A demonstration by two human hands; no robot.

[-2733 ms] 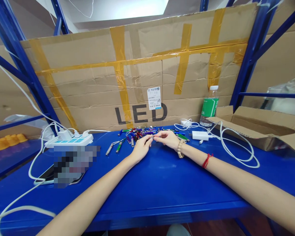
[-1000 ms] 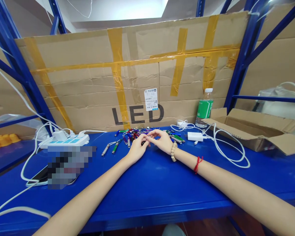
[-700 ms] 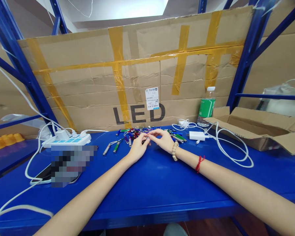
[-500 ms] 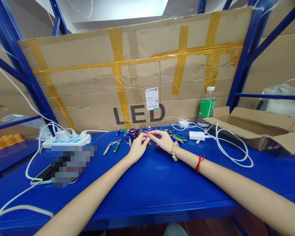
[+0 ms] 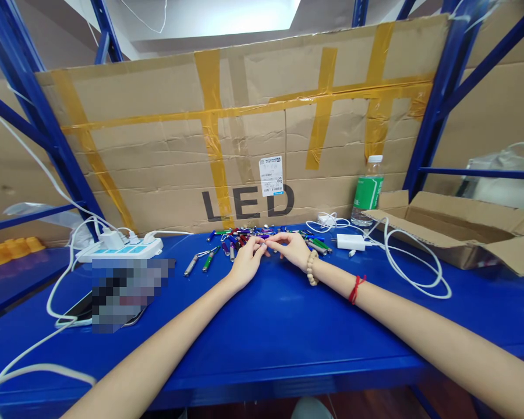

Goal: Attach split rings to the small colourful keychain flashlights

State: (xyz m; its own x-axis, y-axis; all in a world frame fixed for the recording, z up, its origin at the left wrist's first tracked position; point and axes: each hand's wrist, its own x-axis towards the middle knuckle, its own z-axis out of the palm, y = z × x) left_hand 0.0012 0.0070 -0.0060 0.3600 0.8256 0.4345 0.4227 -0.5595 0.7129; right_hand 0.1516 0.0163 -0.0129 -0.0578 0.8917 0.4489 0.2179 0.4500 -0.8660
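My left hand (image 5: 247, 260) and my right hand (image 5: 291, 249) meet fingertip to fingertip over the middle of the blue shelf (image 5: 283, 331). Both are closed in a pinch; whatever lies between the fingers is too small and too covered to make out. Just behind them spreads a pile of small metallic tubes (image 5: 317, 242) in blue, green, red, purple and silver, partly hidden by my hands. To the left of the pile lie a silver tube (image 5: 191, 265) and a green one (image 5: 208, 261), which look like small keychain lights.
At left, a white power strip (image 5: 126, 250) with plugs and cables stands behind a phone-like device (image 5: 78, 308). On the right are a white charger (image 5: 350, 242) with a looped cable, a green-labelled bottle (image 5: 367, 192) and an open cardboard box (image 5: 458, 238). Taped cardboard (image 5: 157, 169) walls the back.
Almost nothing differs. The fingertips have shifted very slightly against each other, while both hands stay joined at the same spot. The whole view has moved a touch.
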